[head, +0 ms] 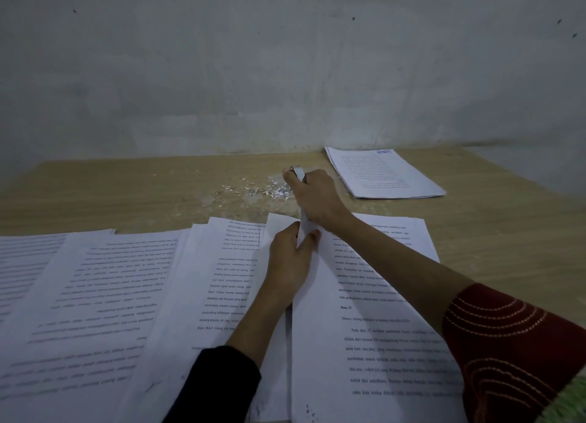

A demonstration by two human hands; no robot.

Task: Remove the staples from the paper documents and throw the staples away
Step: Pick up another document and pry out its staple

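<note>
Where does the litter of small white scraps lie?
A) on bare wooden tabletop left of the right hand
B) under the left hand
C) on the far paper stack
A: the small white scraps lie on the light wooden tabletop, just left of the right hand gripping a silver metal tool.

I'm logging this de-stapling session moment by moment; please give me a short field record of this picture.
Right hand: grips a silver metal tool, its lower end at the top-left corner of the printed white document
Left hand: presses flat on that document beside the tool's end
Debris: small pile of white scraps on the light wooden table, beyond the hands
Other paper: neat stack of printed pages near the wall; loose printed sheets at left
</note>
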